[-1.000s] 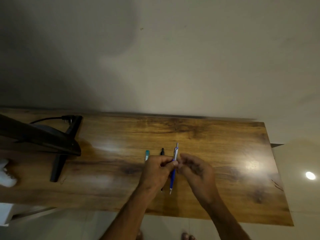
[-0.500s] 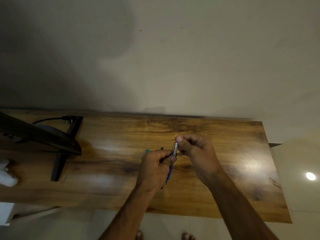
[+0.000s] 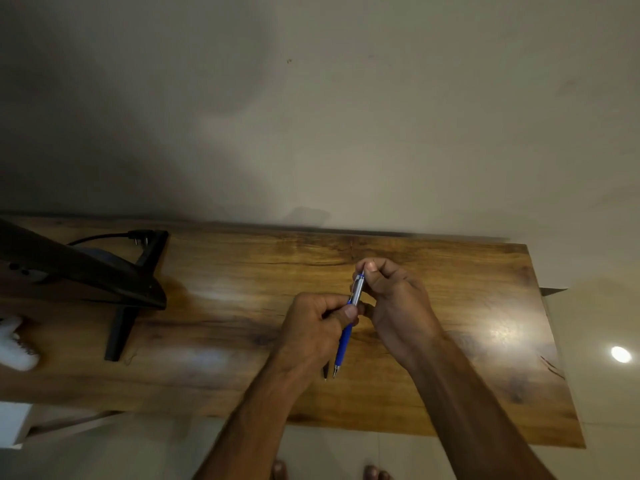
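Observation:
A blue pen with a silver upper half is held above the wooden table, tip pointing toward me. My left hand grips its middle, thumb across the barrel. My right hand pinches the silver top end between thumb and forefinger. The tip of a black pen on the table shows just below my left hand; the rest of it is hidden.
A dark monitor on a black stand with a cable fills the table's left end. A white object lies at the far left. The wall runs behind the table; my toes show below its front edge.
Both hands lifted the blue pen a little. My right hand slid from the pen's middle up to its silver top end. The teal and black pen tops are now hidden behind my left hand.

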